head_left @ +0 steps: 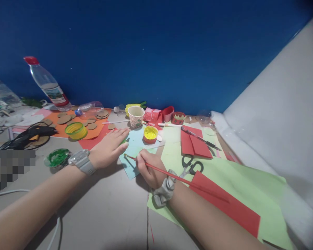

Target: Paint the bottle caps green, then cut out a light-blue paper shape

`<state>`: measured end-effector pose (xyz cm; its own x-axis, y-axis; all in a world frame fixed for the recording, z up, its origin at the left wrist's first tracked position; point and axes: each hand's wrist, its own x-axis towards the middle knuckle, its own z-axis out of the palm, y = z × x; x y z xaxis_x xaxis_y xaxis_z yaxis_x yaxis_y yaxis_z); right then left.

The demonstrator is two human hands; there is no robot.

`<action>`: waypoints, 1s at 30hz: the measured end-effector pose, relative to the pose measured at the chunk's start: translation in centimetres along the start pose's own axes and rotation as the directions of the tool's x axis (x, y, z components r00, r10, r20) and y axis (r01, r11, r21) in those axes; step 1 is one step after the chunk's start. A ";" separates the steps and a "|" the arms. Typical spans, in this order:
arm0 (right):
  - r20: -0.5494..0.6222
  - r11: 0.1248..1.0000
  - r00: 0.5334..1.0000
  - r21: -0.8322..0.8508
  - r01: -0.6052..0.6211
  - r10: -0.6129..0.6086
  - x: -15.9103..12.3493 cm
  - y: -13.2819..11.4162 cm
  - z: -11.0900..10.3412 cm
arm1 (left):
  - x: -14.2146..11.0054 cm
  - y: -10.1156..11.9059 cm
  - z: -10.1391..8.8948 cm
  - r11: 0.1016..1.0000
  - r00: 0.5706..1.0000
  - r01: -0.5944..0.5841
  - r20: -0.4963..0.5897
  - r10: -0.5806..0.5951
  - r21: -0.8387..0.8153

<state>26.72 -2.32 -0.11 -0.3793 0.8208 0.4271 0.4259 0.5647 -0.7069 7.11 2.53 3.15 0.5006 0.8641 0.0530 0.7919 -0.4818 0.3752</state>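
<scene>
- Paintbrush [156, 169], thin with a red handle, is gripped in the right hand [148, 169] near the middle of the view; its tip rests on a pale blue sheet of paper [132, 152] and its handle runs back over the wrist toward four o'clock.
- At far left, around nine o'clock, a black glue gun [38, 132] lies on a brown disc, with its cord trailing left.
- Behind it, at about ten o'clock, a clear plastic bottle [48, 85] with a red cap stands leaning against the blue wall.
- Round cardboard discs [65, 119] lie scattered on an orange sheet [54, 126], and a yellow-green ring [75, 130] sits at that sheet's near edge.
- Nearer, a small lid smeared with green paint [57, 157] sits just beside the left wrist, which wears a grey watch [82, 161].
- Left hand [110, 147] lies flat and open, gripping nothing, palm down with its fingertips on the left edge of the blue paper.
- Past the blue paper, toward twelve o'clock, a small pot of yellow paint [150, 134] stands, and beyond it a patterned paper cup [136, 116].
- Right of the right hand, at about three o'clock, black-handled scissors [191, 165] lie on a light green sheet [250, 180].
- Beyond the scissors lies folded red paper [194, 144] with a pen [199, 138] across it.
- Nearer the viewer, a second red sheet [232, 205] lies on the green one, beside the right forearm, whose wrist carries a grey scrunchie [163, 191].
</scene>
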 end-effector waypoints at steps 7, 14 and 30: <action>0.161 0.994 0.986 0.110 0.016 -0.034 0.1 0.3 0.3 | 0.5 0.4 -2.2 0.971 0.967 0.147 0.234 -0.102 -0.187; 0.159 0.993 0.987 0.121 0.010 -0.029 0.3 0.6 0.6 | 0.7 0.6 -2.4 0.971 0.953 0.151 0.290 -0.092 -0.188; 0.118 0.990 0.993 0.140 -0.001 -0.016 0.2 0.8 0.5 | 0.8 0.7 -2.5 0.985 0.967 0.105 0.247 -0.068 -0.139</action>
<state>26.61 -1.76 -0.90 -0.4803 0.7960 0.3684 0.3068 0.5460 -0.7796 7.17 3.27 5.71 0.5163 0.8320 -0.2031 0.7839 -0.3635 0.5034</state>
